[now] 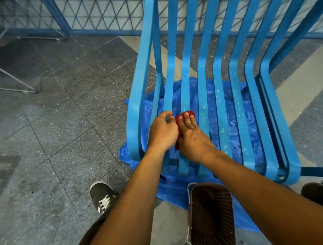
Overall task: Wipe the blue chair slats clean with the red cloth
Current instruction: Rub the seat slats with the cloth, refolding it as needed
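— How is the left hand [162, 133]?
— Curled at the red cloth's [190, 113] edge (pinching or not, I can't tell).
— And the right hand [194, 139]?
— Straight fingers press the cloth onto the blue chair slats [202, 92], left of the seat.

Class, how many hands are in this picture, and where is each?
2. The left hand rests on the blue chair slats, fingers curled beside the red cloth; the right hand presses that cloth against the slats. No others show.
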`<move>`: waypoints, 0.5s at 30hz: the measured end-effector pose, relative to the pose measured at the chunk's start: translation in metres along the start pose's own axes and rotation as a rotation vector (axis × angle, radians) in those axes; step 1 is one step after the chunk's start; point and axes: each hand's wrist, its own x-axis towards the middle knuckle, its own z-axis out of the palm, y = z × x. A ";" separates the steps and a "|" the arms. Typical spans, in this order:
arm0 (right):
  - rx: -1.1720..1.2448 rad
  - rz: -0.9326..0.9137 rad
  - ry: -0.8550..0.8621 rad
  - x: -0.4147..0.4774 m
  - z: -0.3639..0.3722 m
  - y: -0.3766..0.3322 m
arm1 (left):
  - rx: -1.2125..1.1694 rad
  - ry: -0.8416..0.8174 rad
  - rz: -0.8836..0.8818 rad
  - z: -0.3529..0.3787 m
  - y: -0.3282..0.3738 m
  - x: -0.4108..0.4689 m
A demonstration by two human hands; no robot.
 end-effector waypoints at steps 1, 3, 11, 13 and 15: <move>0.010 0.005 -0.004 0.005 -0.004 0.000 | 0.004 0.006 0.003 -0.001 0.000 0.001; 0.000 0.005 -0.014 0.004 -0.006 0.001 | 0.011 0.008 0.000 -0.002 -0.001 0.001; -0.076 -0.051 -0.062 -0.015 0.001 0.008 | 0.079 0.004 0.039 0.007 0.003 0.008; -0.097 -0.045 -0.077 -0.002 -0.006 0.009 | 0.080 0.013 0.041 0.007 0.004 0.009; -0.089 -0.028 -0.096 0.014 -0.016 0.010 | 0.081 0.016 0.032 0.006 0.004 0.010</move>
